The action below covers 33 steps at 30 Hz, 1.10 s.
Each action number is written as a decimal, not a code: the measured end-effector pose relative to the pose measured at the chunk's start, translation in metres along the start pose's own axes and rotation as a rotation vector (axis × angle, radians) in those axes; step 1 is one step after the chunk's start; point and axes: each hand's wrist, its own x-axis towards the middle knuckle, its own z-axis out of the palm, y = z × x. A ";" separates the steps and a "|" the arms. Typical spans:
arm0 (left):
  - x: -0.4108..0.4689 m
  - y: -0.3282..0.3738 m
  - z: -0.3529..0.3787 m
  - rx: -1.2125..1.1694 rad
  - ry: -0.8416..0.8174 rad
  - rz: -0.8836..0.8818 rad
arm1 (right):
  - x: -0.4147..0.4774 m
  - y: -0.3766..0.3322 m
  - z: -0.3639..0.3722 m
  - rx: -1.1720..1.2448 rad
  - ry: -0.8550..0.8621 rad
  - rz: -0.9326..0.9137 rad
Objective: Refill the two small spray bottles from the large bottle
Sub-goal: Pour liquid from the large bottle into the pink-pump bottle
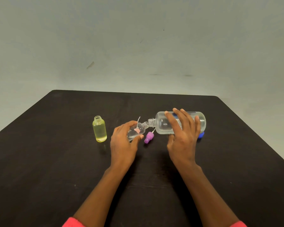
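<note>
Sleeves [72, 222]: pink cuffs at the bottom edge, nearest me, one on each of my forearms.
Large bottle [164, 124]: clear plastic, round-shouldered cylinder with a ribbed threaded neck, uncapped; I hold it tipped on its side above the table, neck pointing left. It bears a label with blue print, too blurred to read.
Right hand [184, 135]: wrapped over the large bottle's body, fingers spread across the top, thumb underneath; clamped on it.
Small clear bottle [134, 131]: transparent, slim, tilted with its mouth up and to the right, meeting the large bottle's neck mouth to mouth. Clear liquid lies in its lower part.
Left hand [123, 141]: curled round the small clear bottle, thumb on the near side, fingers over the far side; closed on it.
Pink sprayer [137, 130]: seen only through the clear bottle as a pink patch, with a thin white tube rising behind my fingers; I cannot tell just where it rests.
Purple sprayer [148, 137]: smooth plastic pump head lying on its side on the table, between my hands, its thin white dip tube pointing up towards the large bottle's neck.
Yellow bottle [99, 129]: small, translucent, yellow-tinted, upright, open threaded mouth; well left of my left hand.
Blue cap [201, 135]: partly hidden behind my right hand, on the table.
Table [56, 161]: dark, matte, faintly grained, rounded far corners.
Wall [138, 38]: pale grey-green, scuffed.
</note>
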 end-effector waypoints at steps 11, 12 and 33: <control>0.000 0.000 0.001 0.007 -0.002 0.001 | 0.000 0.000 0.000 -0.003 0.005 0.000; 0.000 0.000 0.000 0.005 -0.004 0.002 | 0.000 0.000 0.000 -0.002 0.005 0.000; -0.002 0.002 -0.001 -0.003 -0.008 0.001 | -0.001 0.000 0.000 -0.014 -0.005 -0.003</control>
